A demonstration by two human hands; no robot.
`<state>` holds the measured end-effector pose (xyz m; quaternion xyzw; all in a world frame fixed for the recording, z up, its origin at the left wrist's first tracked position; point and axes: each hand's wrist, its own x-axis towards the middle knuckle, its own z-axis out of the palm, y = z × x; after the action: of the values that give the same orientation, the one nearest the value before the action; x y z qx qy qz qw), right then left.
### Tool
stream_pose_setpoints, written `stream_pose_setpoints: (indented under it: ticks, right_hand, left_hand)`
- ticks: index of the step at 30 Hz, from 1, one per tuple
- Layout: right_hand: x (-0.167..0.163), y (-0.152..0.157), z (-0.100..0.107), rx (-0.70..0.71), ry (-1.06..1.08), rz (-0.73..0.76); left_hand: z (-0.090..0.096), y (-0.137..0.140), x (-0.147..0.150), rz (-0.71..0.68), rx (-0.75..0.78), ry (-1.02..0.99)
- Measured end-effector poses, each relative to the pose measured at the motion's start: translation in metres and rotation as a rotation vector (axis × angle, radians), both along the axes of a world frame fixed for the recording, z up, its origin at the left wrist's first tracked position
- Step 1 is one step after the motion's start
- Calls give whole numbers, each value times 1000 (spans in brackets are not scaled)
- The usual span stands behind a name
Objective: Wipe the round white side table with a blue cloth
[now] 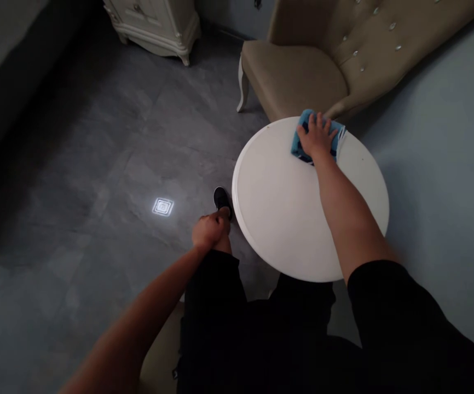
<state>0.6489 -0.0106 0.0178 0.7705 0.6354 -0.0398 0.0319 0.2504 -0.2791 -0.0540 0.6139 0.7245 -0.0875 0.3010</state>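
Flat on a folded blue cloth [299,143] with dark patches lies my right hand [317,134], its fingers spread. Beneath them, the cloth rests near the far edge of a round white table [278,213]. A pale fringe or edge of the cloth shows to the right of the fingers. My left hand [211,230] is closed over my knee, left of the table, with nothing visible in it. Its fingertips are partly hidden.
A tan tufted chair [294,71] stands just beyond the table. The grey wall [446,180] runs along the right. A white cabinet [155,24] is at the back, and a bright square light patch [163,207] shows on the grey floor [76,180].
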Motion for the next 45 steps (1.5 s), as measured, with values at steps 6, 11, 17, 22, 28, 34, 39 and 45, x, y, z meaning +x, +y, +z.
stream_pose_setpoints:
  ticks: [6,11,17,22,28,34,39,45]
  right_hand:
    - [-61,-160,19,9,59,92]
    - [-120,-335,30,-30,67,257]
    - [-140,-409,32,-92,132,385]
    - [-102,-296,31,-77,97,304]
    - [-28,-88,17,12,49,30]
    - [-3,49,-6,19,68,-3]
    - [-52,47,-15,22,108,104]
    - [-137,-97,7,28,140,173]
  left_hand:
    - [-1,-9,2,-2,18,-23]
    - [2,-18,4,-13,33,-24]
    - [0,-22,7,-59,51,-21]
    - [0,-19,7,-71,49,-14]
    - [6,-8,3,-30,16,-13]
    - [3,3,-4,3,0,-42]
    - [-2,3,-7,3,-2,-30]
    - [-5,-6,-6,15,13,9]
